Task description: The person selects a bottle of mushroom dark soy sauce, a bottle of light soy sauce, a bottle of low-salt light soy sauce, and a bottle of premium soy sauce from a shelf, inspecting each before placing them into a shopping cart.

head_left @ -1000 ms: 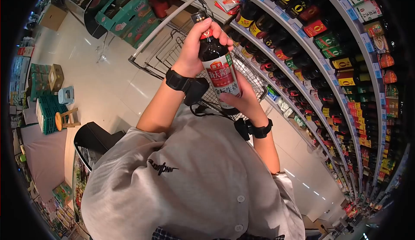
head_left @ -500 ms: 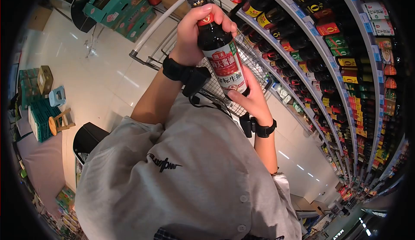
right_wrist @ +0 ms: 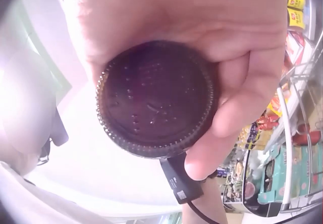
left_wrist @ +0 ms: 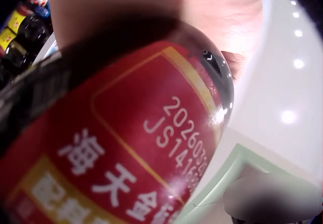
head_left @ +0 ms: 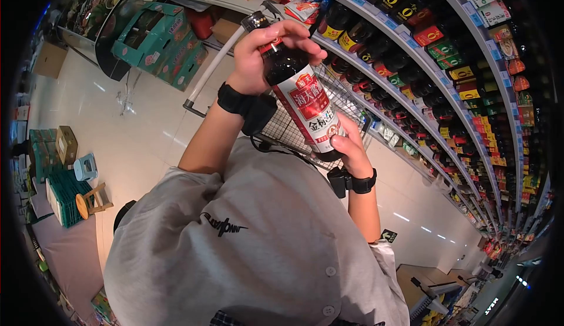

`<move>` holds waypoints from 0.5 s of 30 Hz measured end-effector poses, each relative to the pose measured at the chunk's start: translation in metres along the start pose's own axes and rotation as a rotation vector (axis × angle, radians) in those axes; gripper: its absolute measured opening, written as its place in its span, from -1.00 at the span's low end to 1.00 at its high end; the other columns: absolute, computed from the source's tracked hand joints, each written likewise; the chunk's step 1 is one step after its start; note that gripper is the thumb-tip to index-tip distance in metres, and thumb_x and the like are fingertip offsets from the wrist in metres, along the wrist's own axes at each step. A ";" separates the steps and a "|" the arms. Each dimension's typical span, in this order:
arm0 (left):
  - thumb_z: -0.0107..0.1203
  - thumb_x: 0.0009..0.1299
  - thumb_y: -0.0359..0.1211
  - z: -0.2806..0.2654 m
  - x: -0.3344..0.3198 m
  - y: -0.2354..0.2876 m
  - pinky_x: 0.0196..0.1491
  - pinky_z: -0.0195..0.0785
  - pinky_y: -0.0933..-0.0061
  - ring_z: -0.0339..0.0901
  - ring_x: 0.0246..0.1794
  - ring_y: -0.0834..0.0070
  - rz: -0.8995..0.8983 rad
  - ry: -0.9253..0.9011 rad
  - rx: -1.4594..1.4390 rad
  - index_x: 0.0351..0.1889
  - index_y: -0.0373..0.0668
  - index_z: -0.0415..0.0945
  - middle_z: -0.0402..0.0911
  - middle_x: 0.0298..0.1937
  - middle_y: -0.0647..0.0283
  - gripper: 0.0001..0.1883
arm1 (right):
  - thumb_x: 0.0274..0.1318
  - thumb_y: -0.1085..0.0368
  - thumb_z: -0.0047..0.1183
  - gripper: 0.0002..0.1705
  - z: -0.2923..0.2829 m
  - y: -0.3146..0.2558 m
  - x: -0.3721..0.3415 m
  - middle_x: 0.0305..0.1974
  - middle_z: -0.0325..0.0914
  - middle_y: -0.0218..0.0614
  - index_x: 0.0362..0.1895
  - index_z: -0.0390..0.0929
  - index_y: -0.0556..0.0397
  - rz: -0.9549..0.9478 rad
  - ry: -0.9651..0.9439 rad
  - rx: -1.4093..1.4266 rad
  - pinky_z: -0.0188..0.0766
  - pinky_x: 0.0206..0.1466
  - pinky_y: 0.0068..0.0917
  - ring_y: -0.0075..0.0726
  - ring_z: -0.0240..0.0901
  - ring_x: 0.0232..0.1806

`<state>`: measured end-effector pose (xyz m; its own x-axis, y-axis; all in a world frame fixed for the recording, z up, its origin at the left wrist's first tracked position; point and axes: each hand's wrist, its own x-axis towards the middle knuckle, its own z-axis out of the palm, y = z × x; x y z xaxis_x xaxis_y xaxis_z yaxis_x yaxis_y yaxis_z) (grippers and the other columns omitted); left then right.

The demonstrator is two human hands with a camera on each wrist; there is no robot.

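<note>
A dark glass soy sauce bottle [head_left: 306,104] with a red and white label leans across in front of the chest in the head view, cap toward the upper left. My left hand [head_left: 251,63] holds it around the neck, fingers reaching over the front. At the lower end my right hand [head_left: 354,150] grips the bottle, thumb on the label's bottom edge. In the left wrist view the bottle's red back label [left_wrist: 126,118] shows a printed date code. The right wrist view looks at the round ridged base [right_wrist: 156,98], with right-hand fingers [right_wrist: 237,115] curled beside it.
Behind the bottle stands a wire shopping cart [head_left: 285,123] with a pale handle [head_left: 214,67]. Shelves of sauce bottles [head_left: 405,85] run down the right side. Green cartons [head_left: 154,38] are at upper left, a small wooden stool [head_left: 94,201] at far left.
The bottle has tilted further, its base swinging right and down in the head view. My left fingers reach out straighter over the neck, and my right hand has shifted with the base.
</note>
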<state>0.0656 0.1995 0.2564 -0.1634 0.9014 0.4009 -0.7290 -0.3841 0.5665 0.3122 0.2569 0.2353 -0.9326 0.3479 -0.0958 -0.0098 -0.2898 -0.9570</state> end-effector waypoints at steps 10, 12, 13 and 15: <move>-0.16 0.42 -0.14 -0.009 -0.006 0.002 0.11 0.42 0.13 0.59 -0.13 0.14 0.052 0.281 -0.139 -0.26 -0.27 0.50 0.65 -0.23 -0.05 -0.63 | 0.03 0.09 0.23 -0.19 0.013 -0.004 0.005 0.15 0.40 -0.19 0.28 0.24 0.24 -0.123 0.167 -0.260 0.14 0.29 -0.41 -0.32 0.32 0.18; -0.15 0.42 -0.14 -0.008 -0.008 0.002 0.11 0.42 0.15 0.59 -0.12 0.16 0.067 0.297 -0.136 -0.26 -0.27 0.49 0.64 -0.25 -0.03 -0.63 | -0.09 0.10 0.34 -0.11 0.017 -0.004 0.006 0.15 0.42 -0.14 0.29 0.24 0.21 -0.223 0.197 -0.466 0.19 0.27 -0.38 -0.29 0.34 0.19; -0.14 0.42 -0.14 -0.009 -0.008 0.003 0.12 0.42 0.15 0.58 -0.11 0.16 0.059 0.332 -0.123 -0.26 -0.28 0.49 0.63 -0.25 -0.03 -0.64 | -0.19 0.11 0.40 -0.05 0.017 -0.001 0.007 0.11 0.46 -0.12 0.29 0.25 0.18 -0.230 0.213 -0.521 0.24 0.24 -0.35 -0.27 0.38 0.16; -0.11 0.42 -0.14 -0.008 -0.009 0.004 0.13 0.41 0.15 0.58 -0.10 0.18 0.045 0.389 -0.110 -0.27 -0.30 0.49 0.62 -0.27 0.00 -0.64 | -0.20 0.12 0.39 -0.05 0.024 -0.008 0.009 0.11 0.44 -0.15 0.29 0.25 0.21 -0.204 0.217 -0.568 0.21 0.26 -0.37 -0.30 0.37 0.15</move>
<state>0.0589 0.1915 0.2500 -0.4210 0.9005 0.1090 -0.7786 -0.4205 0.4659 0.2955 0.2414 0.2488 -0.8375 0.5358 0.1069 0.0690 0.2978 -0.9521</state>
